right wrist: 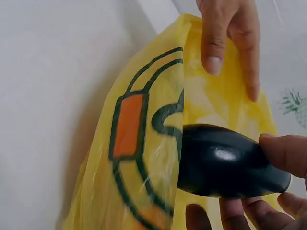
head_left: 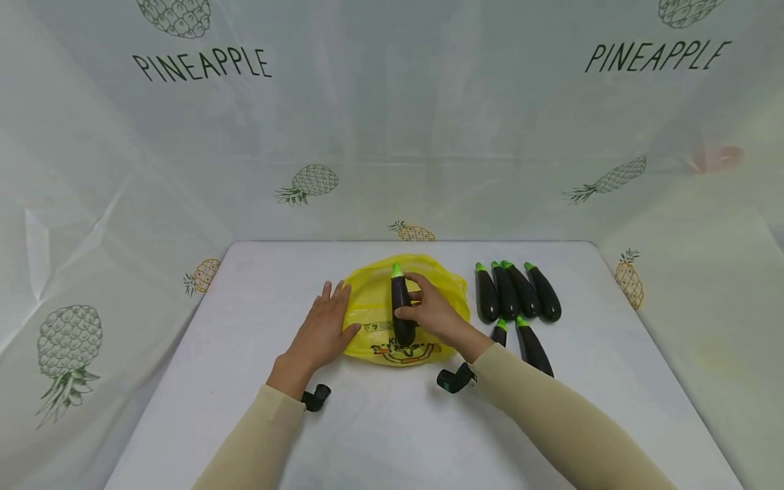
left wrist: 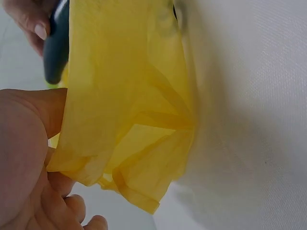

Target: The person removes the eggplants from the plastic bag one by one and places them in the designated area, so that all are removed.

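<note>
My right hand [head_left: 431, 309] grips a dark eggplant [head_left: 401, 309] with a green stem end, thumb on one side and fingers on the other. It is held over the mouth of a yellow plastic bag [head_left: 367, 299]. In the right wrist view, the bag's near edge covers one end of the eggplant [right wrist: 230, 160]. Over at the bag's left side is my left hand [head_left: 321, 327], its fingers extended and spread along the edge. The left wrist view shows that thumb [left wrist: 45, 108] reaching behind the yellow plastic [left wrist: 110, 86].
To the right of the bag, several eggplants [head_left: 507, 292] lie side by side with their stems pointing away. Nearer, another eggplant [head_left: 534, 347] lies by one partly covered by the right forearm. Pineapple-print sheeting [head_left: 392, 136] hangs behind the white table [head_left: 275, 272].
</note>
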### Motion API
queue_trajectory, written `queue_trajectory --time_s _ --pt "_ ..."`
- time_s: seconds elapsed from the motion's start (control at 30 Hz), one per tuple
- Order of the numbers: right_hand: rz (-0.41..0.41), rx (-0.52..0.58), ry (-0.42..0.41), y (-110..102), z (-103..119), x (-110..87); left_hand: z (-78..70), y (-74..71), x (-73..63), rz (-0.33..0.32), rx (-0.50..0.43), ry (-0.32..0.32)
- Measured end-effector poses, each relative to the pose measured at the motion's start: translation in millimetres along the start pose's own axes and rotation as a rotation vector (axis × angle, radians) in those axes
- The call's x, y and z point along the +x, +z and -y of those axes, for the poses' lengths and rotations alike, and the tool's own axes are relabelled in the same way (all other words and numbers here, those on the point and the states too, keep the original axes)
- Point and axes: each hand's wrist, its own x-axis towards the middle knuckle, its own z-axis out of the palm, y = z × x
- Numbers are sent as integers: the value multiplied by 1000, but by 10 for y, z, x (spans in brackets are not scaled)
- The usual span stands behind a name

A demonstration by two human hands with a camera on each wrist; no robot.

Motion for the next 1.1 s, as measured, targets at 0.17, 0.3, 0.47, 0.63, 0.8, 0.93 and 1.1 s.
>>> queue_trajectory --time_s 0.17,0.3,0.47,0.63,0.8,0.93,1.1 --pt "-53 -72 -49 -190 -15 -98 -2 0 -5 0 -5 8" --pt "-92 -113 -59 -354 -25 -181 -2 5 0 6 -6 13" --pt "-114 -131 -73 -536 -37 -278 0 19 5 17 0 12" --pt "-127 -160 -94 -718 -89 -384 -10 14 -3 25 4 16" --pt "-153 -175 -86 -905 -176 -462 -21 11 -17 29 2 21" --pt "-173 -192 -65 -1044 -245 -504 -24 14 -31 35 -3 17" --pt "-201 -238 -48 -1209 -344 -560 -24 22 -42 35 -1 17"
